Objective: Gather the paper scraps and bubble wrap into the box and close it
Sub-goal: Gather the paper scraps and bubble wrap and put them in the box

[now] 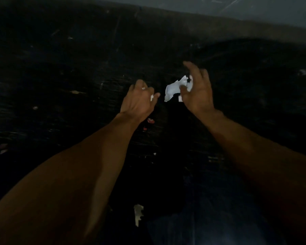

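My right hand (198,92) holds a bunch of crumpled white paper scraps (173,89) between thumb and fingers, above the dark floor. My left hand (140,99) is curled just to the left of it, pinching small white bits of paper (152,97) at its fingertips. A pale scrap (138,213) lies on the floor near the bottom centre. Small red scraps (150,121) lie below my left wrist. Neither the box nor the bubble wrap is in view.
The dark, scratched floor (78,68) fills the view, dotted with tiny pale specks (35,108) at the left. A lighter wall base (254,15) runs along the top right. The scene is dim and blurred.
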A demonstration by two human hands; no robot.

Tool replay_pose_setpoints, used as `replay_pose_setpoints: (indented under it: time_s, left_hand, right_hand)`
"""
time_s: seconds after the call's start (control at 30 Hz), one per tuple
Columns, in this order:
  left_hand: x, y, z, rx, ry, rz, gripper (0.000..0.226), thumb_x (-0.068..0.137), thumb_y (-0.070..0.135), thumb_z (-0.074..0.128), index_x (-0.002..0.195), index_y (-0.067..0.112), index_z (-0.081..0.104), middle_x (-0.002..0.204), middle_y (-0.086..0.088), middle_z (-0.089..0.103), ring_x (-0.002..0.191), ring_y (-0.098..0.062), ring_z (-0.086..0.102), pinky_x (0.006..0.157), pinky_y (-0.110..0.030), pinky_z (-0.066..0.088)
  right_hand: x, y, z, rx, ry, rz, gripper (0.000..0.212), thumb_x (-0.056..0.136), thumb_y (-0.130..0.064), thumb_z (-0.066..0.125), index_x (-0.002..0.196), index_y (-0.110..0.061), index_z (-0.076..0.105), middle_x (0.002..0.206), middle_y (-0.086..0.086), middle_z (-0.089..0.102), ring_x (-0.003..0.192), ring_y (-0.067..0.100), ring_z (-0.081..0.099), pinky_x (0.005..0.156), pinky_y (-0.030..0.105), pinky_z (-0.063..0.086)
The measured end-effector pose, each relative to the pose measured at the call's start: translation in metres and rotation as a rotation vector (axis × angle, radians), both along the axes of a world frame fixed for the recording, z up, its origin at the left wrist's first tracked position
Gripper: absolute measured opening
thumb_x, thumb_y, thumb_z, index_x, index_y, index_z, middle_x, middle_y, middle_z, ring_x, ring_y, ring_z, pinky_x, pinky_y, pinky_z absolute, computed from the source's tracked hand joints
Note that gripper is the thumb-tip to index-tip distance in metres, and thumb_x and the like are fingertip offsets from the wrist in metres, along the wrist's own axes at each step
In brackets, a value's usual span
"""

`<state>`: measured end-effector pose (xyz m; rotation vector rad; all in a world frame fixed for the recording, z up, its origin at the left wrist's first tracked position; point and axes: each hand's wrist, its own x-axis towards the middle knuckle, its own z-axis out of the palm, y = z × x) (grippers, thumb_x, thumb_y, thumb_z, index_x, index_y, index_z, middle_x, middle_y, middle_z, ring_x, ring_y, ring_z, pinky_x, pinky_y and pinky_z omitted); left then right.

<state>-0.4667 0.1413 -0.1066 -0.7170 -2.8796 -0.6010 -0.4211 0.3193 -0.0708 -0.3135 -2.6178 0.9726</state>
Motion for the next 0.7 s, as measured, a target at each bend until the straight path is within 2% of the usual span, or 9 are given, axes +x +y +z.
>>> replay_pose_setpoints:
  time_s: [0.1, 0.17, 0.2, 0.33, 0.4, 0.47, 0.57, 0.63, 0.7]
  left_hand:
    - [-0.005, -0.002, -0.009, -0.087, 0.042, -0.005, 0.027, 0.096, 0.037, 0.045, 0.11, 0.016, 0.056, 0.114, -0.013, 0.057, 0.104, -0.033, 0.05, 0.085, -0.045, 0.046]
    - [-0.002, -0.004, -0.019, -0.026, 0.039, 0.029, 0.029, 0.094, 0.036, 0.052, 0.117, 0.018, 0.055, 0.116, -0.013, 0.055, 0.107, -0.032, 0.048, 0.088, -0.043, 0.043]
    - [-0.002, -0.004, -0.021, 0.015, 0.022, 0.04, 0.033, 0.092, 0.036, 0.056, 0.118, 0.016, 0.056, 0.116, -0.014, 0.054, 0.107, -0.031, 0.047, 0.089, -0.042, 0.042]
    - [0.001, -0.006, -0.016, 0.129, -0.014, 0.088, 0.023, 0.087, 0.023, 0.065, 0.102, 0.007, 0.058, 0.11, -0.016, 0.052, 0.101, -0.029, 0.05, 0.086, -0.035, 0.041]
    - [0.008, -0.009, -0.013, 0.188, -0.05, 0.103, 0.023, 0.082, 0.008, 0.068, 0.101, 0.007, 0.056, 0.114, -0.016, 0.049, 0.1, -0.029, 0.053, 0.085, -0.035, 0.044]
    - [0.019, -0.014, -0.008, 0.262, -0.095, 0.086, 0.033, 0.077, -0.001, 0.068, 0.105, 0.009, 0.056, 0.119, -0.015, 0.049, 0.101, -0.027, 0.055, 0.088, -0.036, 0.048]
    - [0.036, -0.022, 0.007, 0.298, -0.185, 0.048, 0.036, 0.078, -0.002, 0.066, 0.11, 0.013, 0.059, 0.116, -0.011, 0.059, 0.104, -0.024, 0.059, 0.089, -0.034, 0.05]
    - [0.051, -0.025, 0.027, 0.348, -0.267, 0.038, 0.034, 0.081, 0.003, 0.069, 0.113, 0.015, 0.061, 0.115, -0.007, 0.062, 0.102, -0.016, 0.059, 0.081, -0.014, 0.05]
    - [0.068, -0.026, 0.053, 0.398, -0.328, 0.025, 0.039, 0.08, 0.014, 0.075, 0.117, 0.016, 0.063, 0.113, -0.004, 0.064, 0.098, -0.011, 0.059, 0.072, -0.005, 0.047]
  right_hand:
    - [-0.025, -0.001, -0.021, 0.274, -0.272, 0.087, 0.058, 0.094, -0.037, 0.055, 0.148, -0.028, 0.033, 0.151, 0.007, 0.03, 0.134, 0.028, 0.033, 0.108, 0.043, 0.032]
    - [-0.019, -0.005, -0.043, 0.402, -0.387, 0.032, 0.058, 0.092, -0.056, 0.046, 0.142, -0.03, 0.04, 0.148, 0.002, 0.036, 0.133, 0.034, 0.027, 0.104, 0.05, 0.028]
    - [-0.014, -0.006, -0.049, 0.411, -0.333, -0.003, 0.056, 0.09, -0.058, 0.047, 0.136, -0.027, 0.047, 0.143, 0.003, 0.041, 0.13, 0.033, 0.03, 0.101, 0.049, 0.029]
    - [-0.004, -0.008, -0.057, 0.33, -0.075, 0.044, 0.03, 0.088, -0.033, 0.064, 0.1, -0.006, 0.063, 0.114, 0.013, 0.057, 0.111, 0.03, 0.047, 0.094, 0.038, 0.041]
    - [0.003, -0.009, -0.052, 0.162, -0.05, 0.048, 0.013, 0.083, -0.017, 0.07, 0.087, -0.009, 0.062, 0.11, 0.011, 0.057, 0.103, 0.024, 0.055, 0.092, 0.038, 0.049]
    - [0.018, -0.011, -0.043, -0.036, -0.083, -0.025, 0.018, 0.081, -0.009, 0.07, 0.08, -0.02, 0.056, 0.103, 0.003, 0.062, 0.093, 0.014, 0.06, 0.086, 0.029, 0.054]
    - [0.046, -0.01, -0.022, -0.273, -0.123, -0.072, 0.039, 0.08, -0.012, 0.074, 0.11, -0.028, 0.055, 0.088, -0.006, 0.062, 0.081, 0.002, 0.06, 0.069, 0.004, 0.047]
    - [0.066, -0.008, -0.002, -0.318, -0.146, -0.066, 0.061, 0.075, -0.024, 0.081, 0.129, -0.032, 0.053, 0.092, -0.006, 0.062, 0.084, 0.001, 0.058, 0.065, 0.0, 0.039]
    - [0.084, -0.003, 0.02, -0.307, -0.181, -0.048, 0.066, 0.072, -0.034, 0.082, 0.132, -0.031, 0.054, 0.108, -0.004, 0.062, 0.099, 0.004, 0.054, 0.076, 0.005, 0.037]
